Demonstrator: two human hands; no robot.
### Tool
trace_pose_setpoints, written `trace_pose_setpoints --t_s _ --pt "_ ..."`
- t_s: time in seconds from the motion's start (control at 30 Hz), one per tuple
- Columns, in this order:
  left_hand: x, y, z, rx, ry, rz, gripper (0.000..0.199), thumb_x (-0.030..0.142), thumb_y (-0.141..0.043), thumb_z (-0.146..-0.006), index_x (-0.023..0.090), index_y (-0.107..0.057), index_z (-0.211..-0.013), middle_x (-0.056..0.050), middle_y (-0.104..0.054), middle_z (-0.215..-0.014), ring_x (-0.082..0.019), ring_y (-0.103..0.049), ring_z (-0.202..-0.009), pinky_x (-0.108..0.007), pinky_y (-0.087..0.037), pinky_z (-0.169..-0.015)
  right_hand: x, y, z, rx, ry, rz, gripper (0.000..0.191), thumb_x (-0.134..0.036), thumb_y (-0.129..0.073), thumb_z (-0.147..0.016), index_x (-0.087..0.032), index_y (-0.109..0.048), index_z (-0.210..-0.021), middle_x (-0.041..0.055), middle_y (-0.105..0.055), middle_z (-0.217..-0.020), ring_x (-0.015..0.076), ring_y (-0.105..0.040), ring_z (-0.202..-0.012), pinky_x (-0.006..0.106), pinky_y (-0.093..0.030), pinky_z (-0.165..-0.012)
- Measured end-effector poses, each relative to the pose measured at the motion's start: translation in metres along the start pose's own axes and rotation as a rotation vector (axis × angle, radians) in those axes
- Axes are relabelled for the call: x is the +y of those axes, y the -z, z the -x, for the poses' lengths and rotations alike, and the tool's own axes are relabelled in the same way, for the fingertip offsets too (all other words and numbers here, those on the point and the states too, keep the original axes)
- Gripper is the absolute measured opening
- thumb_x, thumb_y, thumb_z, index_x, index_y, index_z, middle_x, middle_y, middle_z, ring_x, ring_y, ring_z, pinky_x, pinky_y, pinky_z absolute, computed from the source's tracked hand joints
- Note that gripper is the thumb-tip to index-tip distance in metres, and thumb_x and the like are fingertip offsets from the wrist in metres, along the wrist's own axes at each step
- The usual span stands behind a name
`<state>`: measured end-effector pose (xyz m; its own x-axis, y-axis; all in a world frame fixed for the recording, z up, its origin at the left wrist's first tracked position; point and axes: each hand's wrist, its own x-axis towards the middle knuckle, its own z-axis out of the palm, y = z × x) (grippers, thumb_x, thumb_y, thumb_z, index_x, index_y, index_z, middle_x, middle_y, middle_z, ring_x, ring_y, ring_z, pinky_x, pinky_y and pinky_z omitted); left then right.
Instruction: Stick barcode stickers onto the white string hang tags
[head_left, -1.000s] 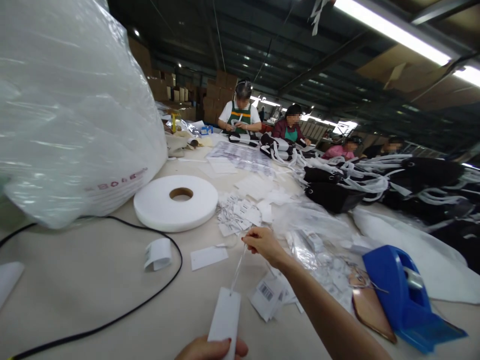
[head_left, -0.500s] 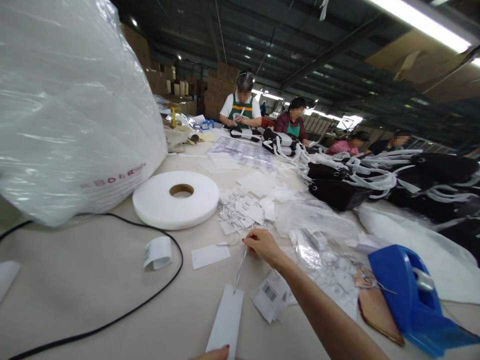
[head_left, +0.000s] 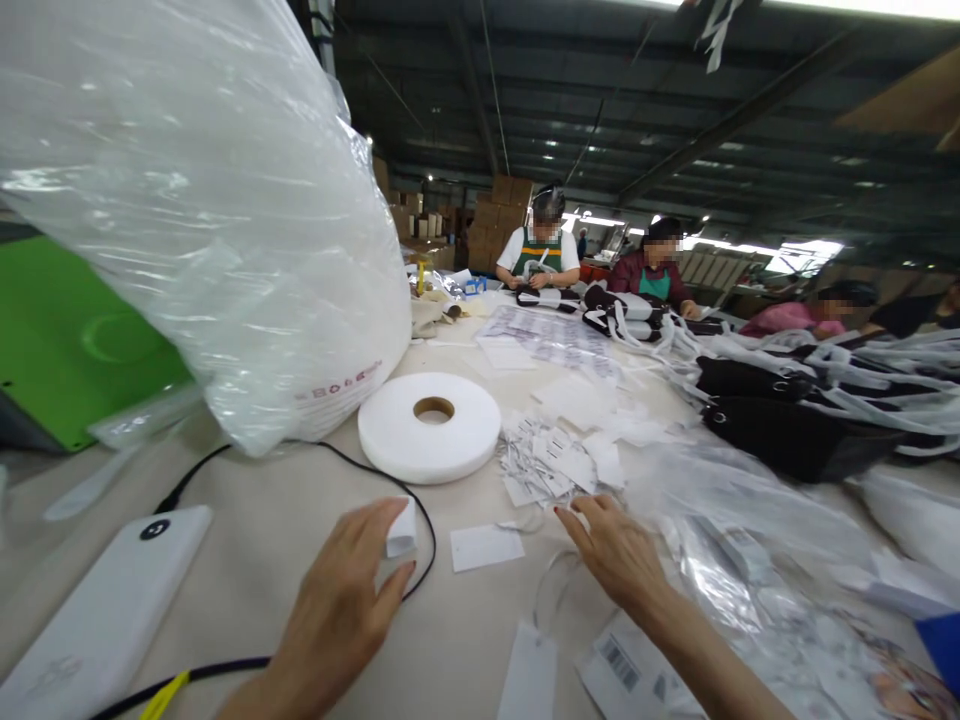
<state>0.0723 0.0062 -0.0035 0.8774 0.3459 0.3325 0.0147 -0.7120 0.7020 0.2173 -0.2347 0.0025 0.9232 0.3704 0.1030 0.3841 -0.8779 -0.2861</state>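
Head view: left hand (head_left: 337, 610) is spread open on the desk (head_left: 247, 540), fingers touching a small paper roll (head_left: 402, 528). A white tag (head_left: 486, 547) lies between the hands. Right hand (head_left: 615, 550) is opened flat, nothing held, beside scattered tags (head_left: 551, 465).

Bare table (head_left: 247, 560) between black cable (head_left: 420, 510) and power bank (head_left: 97, 620), plastic bag (head_left: 210, 200) looming behind

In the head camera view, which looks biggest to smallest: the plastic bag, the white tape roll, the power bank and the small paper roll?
1. Plastic bag
2. Power bank, though nearness to the camera enlarges it
3. Tape roll, possibly equal to it
4. Small paper roll at the left hand
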Motion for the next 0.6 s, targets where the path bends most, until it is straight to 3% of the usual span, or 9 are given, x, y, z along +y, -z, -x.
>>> trace_pose_setpoints --t_s 0.07,0.2,0.3,0.4,0.53,0.6 --pt "-0.011 0.008 -0.025 -0.104 -0.158 -0.325 0.053 0.023 -0.052 -0.072 0.012 -0.044 -0.124 -0.016 -0.053 -0.123 -0.03 -0.046 -0.116 -0.048 -0.038 -0.095 -0.001 0.004 0.004 0.038 0.018 0.007 0.023 -0.031 -0.042 -0.09 -0.017 -0.06 -0.088 0.0122 -0.061 -0.096 0.0278 -0.063 -0.079 0.037 -0.045 -0.067" --pt "-0.024 0.006 -0.045 -0.168 -0.18 -0.396 0.05 0.011 -0.05 -0.067 0.01 -0.051 -0.117 -0.015 -0.063 -0.11 -0.03 -0.055 -0.106 -0.048 -0.045 -0.086 -0.002 0.004 0.012 0.093 0.08 -0.015 0.023 -0.029 -0.041 -0.091 -0.016 -0.059 -0.085 0.0096 -0.061 -0.091 0.0241 -0.062 -0.078 0.036 -0.047 -0.07" --pt "-0.025 0.002 -0.042 -0.154 -0.218 -0.402 0.043 0.012 -0.051 -0.067 0.009 -0.055 -0.11 -0.016 -0.065 -0.104 -0.031 -0.058 -0.1 -0.049 -0.045 -0.085 -0.007 0.002 0.021 0.238 0.238 -0.092 0.021 -0.028 -0.044 -0.089 -0.014 -0.06 -0.09 0.0123 -0.061 -0.093 0.0261 -0.059 -0.086 0.04 -0.046 -0.076" --pt "-0.009 0.003 -0.033 -0.139 -0.345 -0.366 0.046 0.016 -0.053 -0.07 0.013 -0.05 -0.116 -0.015 -0.062 -0.111 -0.029 -0.055 -0.105 -0.047 -0.041 -0.09 -0.025 0.006 0.031 0.302 0.404 -0.261 0.02 -0.025 -0.05 -0.086 -0.013 -0.058 -0.1 0.0134 -0.062 -0.1 0.0266 -0.055 -0.096 0.042 -0.044 -0.083" --pt "0.033 0.01 -0.018 -0.134 -0.666 -0.228 0.055 0.004 -0.044 -0.074 0.017 -0.039 -0.126 -0.011 -0.061 -0.113 -0.024 -0.049 -0.112 -0.042 -0.034 -0.097 -0.06 0.022 0.042 0.15 0.472 -0.603 0.027 -0.021 -0.057 -0.08 -0.017 -0.055 -0.107 0.0096 -0.061 -0.106 0.0222 -0.052 -0.102 0.037 -0.04 -0.09" --pt "0.052 0.013 -0.013 -0.133 -0.753 -0.183 0.054 0.003 -0.043 -0.075 0.018 -0.038 -0.127 -0.009 -0.063 -0.111 -0.023 -0.05 -0.112 -0.04 -0.032 -0.099 -0.073 0.028 0.046 0.025 0.431 -0.737 0.02 -0.022 -0.058 -0.079 -0.018 -0.059 -0.099 0.0068 -0.063 -0.099 0.0208 -0.054 -0.096 0.033 -0.041 -0.085"
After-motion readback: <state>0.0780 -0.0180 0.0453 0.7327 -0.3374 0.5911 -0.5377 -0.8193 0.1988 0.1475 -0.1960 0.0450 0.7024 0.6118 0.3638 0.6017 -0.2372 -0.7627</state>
